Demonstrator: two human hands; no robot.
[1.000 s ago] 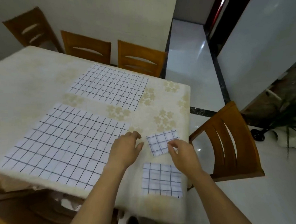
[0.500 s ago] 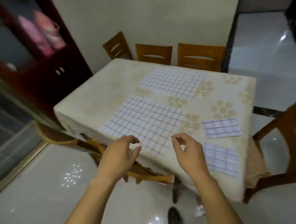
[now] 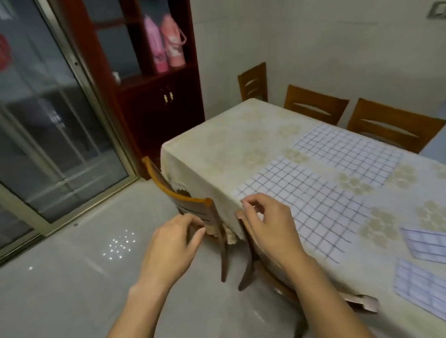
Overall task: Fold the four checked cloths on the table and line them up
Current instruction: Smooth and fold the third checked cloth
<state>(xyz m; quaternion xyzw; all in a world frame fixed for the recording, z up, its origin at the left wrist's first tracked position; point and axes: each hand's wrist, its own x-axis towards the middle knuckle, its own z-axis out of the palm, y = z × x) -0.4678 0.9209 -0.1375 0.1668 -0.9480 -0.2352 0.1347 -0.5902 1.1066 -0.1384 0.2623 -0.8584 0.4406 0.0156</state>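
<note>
Two folded cloths [image 3: 437, 245] lie at lower right and the third fold looks about to begin: left hand [image 3: 174, 246] loosely curled and empty, right hand [image 3: 268, 223] curled at the nearer unfolded checked cloth [image 3: 303, 203]'s corner, possibly pinching it, so next both near corners need gripping.

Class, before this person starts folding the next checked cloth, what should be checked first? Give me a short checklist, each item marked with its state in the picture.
1. Two cloths already folded: ok. The upper folded cloth and lower folded cloth lie side by side at the right.
2. Near open cloth lies flat: ok.
3. Far open cloth lies flat, apart from the near one: ok.
4. Right hand pinches the near open cloth's corner: cannot tell. Its curled fingers are at that corner.
5. Left hand on a cloth: not ok. It is off the table, above a chair, holding nothing.
</note>
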